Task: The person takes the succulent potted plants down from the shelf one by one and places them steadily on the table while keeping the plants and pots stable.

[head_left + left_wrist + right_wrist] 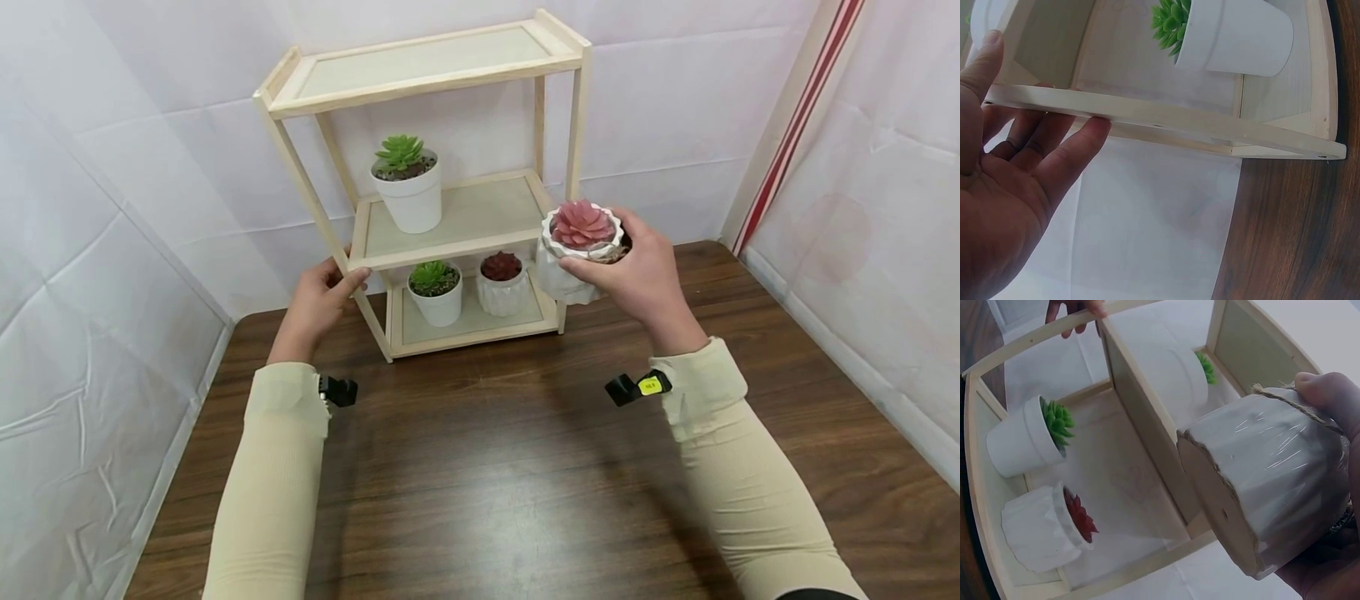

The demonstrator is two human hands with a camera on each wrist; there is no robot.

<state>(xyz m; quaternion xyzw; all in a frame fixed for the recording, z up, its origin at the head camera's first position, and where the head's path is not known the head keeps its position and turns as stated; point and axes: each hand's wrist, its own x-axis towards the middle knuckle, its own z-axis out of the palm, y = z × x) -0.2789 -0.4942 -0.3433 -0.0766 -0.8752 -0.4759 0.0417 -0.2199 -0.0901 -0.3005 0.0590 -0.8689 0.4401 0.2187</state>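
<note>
My right hand (641,271) grips a potted pink succulent (582,225) by the rim of its white ribbed pot (1272,475), with twine tied round it. The pot is held in front of the right end of the middle shelf (480,212). On the left, my left hand (318,300) holds the front left post of the wooden shelf rack (300,179), thumb in front and fingers behind. In the left wrist view that post (1166,122) lies between thumb and fingers.
A green succulent in a white pot (412,196) stands on the middle shelf. The bottom shelf bears a smaller green succulent (437,304) and a dark red one (502,292). The rack stands at the back of the brown table (480,467), before a white cloth wall (660,100).
</note>
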